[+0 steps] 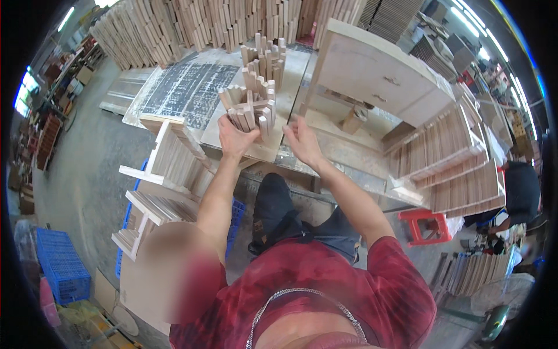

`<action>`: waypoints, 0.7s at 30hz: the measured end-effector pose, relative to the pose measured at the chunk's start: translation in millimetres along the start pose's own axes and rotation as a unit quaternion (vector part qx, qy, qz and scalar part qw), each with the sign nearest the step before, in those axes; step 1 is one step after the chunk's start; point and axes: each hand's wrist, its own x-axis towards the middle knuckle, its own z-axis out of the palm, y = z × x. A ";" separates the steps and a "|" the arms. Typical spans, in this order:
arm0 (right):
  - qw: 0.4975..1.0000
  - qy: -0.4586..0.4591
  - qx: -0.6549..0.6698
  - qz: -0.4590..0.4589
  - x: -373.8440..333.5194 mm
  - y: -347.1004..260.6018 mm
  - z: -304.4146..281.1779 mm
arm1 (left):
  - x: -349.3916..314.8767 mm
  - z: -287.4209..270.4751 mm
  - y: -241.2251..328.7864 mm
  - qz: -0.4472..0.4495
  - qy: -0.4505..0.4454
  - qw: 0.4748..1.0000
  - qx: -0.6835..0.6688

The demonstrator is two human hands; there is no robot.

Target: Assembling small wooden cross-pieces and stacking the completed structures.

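A cluster of short, pale wooden sticks (pixel 250 110) stands on end on a light board (pixel 216 131) in front of me. My left hand (pixel 235 138) grips its near left side, thumb and fingers around the lower sticks. Just to the right, my right hand (pixel 303 141) is held apart from the cluster, fingers partly spread and nothing visible in them. More upright sticks (pixel 266 61) stand behind this cluster on the same board.
Right of my hands is a large pale wooden housing (pixel 383 64), with stacked wooden parts (pixel 436 151) beside it. Stacked frames (pixel 180 154) rise at left. A red stool (pixel 424 227), a blue crate (pixel 64 256) and another person (pixel 522 186) are farther out. Tall wood strips (pixel 232 23) line the back.
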 end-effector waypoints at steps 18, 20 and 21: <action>0.985 0.018 0.155 0.068 26.0 84.9 73.3 | 0.7 -22.1 40.9 -0.092 0.009 0.996 -0.001; 0.980 0.038 0.178 0.082 38.4 82.8 76.3 | 4.8 -35.9 75.1 -0.108 0.027 0.994 -0.019; 0.982 0.031 0.166 0.089 43.8 80.3 75.7 | 7.8 -47.8 93.2 -0.109 0.027 0.993 -0.042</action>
